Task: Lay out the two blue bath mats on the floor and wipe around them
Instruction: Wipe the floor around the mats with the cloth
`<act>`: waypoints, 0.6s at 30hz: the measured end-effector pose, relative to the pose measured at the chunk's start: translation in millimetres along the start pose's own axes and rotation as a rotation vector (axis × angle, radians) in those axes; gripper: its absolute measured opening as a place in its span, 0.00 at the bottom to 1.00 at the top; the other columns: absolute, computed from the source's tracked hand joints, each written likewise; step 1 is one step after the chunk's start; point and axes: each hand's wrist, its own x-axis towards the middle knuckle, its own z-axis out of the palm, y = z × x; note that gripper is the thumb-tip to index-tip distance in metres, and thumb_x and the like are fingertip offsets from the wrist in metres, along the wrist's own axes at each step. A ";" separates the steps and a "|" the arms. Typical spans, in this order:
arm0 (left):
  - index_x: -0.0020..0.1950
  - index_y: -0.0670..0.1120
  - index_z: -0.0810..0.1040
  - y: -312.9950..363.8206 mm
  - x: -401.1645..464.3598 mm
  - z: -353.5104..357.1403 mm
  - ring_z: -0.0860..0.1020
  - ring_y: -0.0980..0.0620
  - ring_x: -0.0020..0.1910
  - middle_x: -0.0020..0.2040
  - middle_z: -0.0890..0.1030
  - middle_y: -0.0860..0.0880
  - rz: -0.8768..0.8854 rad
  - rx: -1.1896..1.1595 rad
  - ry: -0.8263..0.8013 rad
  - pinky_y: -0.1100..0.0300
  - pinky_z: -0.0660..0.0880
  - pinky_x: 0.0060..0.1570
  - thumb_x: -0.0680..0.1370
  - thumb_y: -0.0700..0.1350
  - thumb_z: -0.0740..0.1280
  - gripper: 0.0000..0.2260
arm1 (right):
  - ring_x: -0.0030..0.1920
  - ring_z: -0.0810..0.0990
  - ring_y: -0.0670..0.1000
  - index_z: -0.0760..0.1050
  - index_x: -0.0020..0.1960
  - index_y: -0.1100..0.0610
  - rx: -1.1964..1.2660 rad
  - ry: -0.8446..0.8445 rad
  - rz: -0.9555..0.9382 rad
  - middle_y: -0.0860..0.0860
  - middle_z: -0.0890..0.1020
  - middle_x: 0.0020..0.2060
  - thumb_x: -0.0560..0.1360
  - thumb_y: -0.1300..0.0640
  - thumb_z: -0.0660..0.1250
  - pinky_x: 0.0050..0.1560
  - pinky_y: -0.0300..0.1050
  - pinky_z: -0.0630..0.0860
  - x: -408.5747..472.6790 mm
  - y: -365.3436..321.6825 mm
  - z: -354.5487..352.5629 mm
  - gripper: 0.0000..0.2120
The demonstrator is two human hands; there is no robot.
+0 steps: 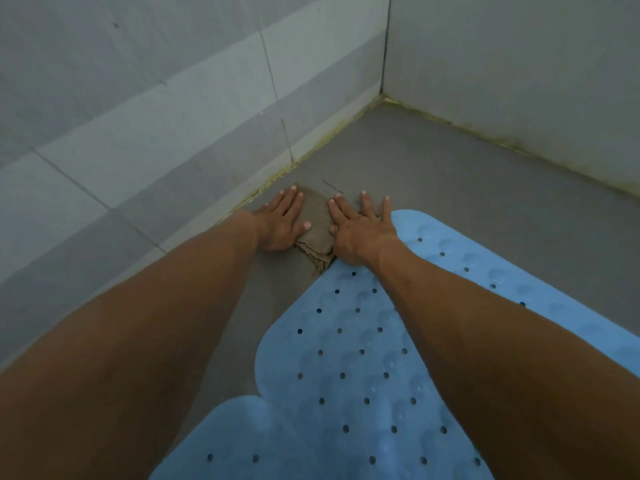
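Lying flat: blue bath mats (349,358) w/ holes, bumps.

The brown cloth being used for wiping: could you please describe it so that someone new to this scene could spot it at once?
Follow the tiled wall on the left down to where it meets the grey floor. There, just beyond the far end of the blue bath mat, the cloth lies flat under both hands, left hand and right hand. It is the only brown, frayed thing there.
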 end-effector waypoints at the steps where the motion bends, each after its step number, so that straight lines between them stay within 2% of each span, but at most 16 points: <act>1: 0.79 0.45 0.33 0.2 -0.5 -1.0 0.35 0.47 0.78 0.79 0.32 0.46 0.002 0.004 -0.001 0.47 0.42 0.78 0.83 0.61 0.43 0.33 | 0.80 0.34 0.60 0.34 0.82 0.50 -0.005 -0.004 0.001 0.44 0.38 0.81 0.85 0.48 0.42 0.75 0.69 0.32 -0.3 -0.8 -1.5 0.28; 9: 0.79 0.45 0.34 3.6 33.7 -17.0 0.37 0.48 0.79 0.79 0.33 0.47 0.081 0.037 0.050 0.49 0.43 0.78 0.83 0.61 0.43 0.32 | 0.80 0.34 0.60 0.35 0.82 0.51 -0.006 0.037 0.086 0.45 0.39 0.82 0.85 0.48 0.40 0.74 0.69 0.31 12.9 13.7 -7.6 0.28; 14: 0.79 0.45 0.35 32.2 77.1 -43.8 0.38 0.47 0.79 0.79 0.33 0.46 0.133 0.084 0.079 0.48 0.44 0.78 0.83 0.60 0.43 0.32 | 0.80 0.35 0.60 0.36 0.82 0.50 0.017 0.056 0.200 0.44 0.40 0.82 0.85 0.48 0.41 0.73 0.69 0.30 33.3 51.1 -18.9 0.28; 18: 0.79 0.46 0.34 55.8 104.6 -67.3 0.38 0.47 0.79 0.79 0.33 0.48 0.154 0.140 0.038 0.47 0.43 0.78 0.83 0.60 0.44 0.32 | 0.80 0.34 0.61 0.35 0.82 0.50 0.073 0.043 0.287 0.45 0.39 0.81 0.85 0.48 0.41 0.72 0.70 0.29 41.4 74.2 -22.1 0.28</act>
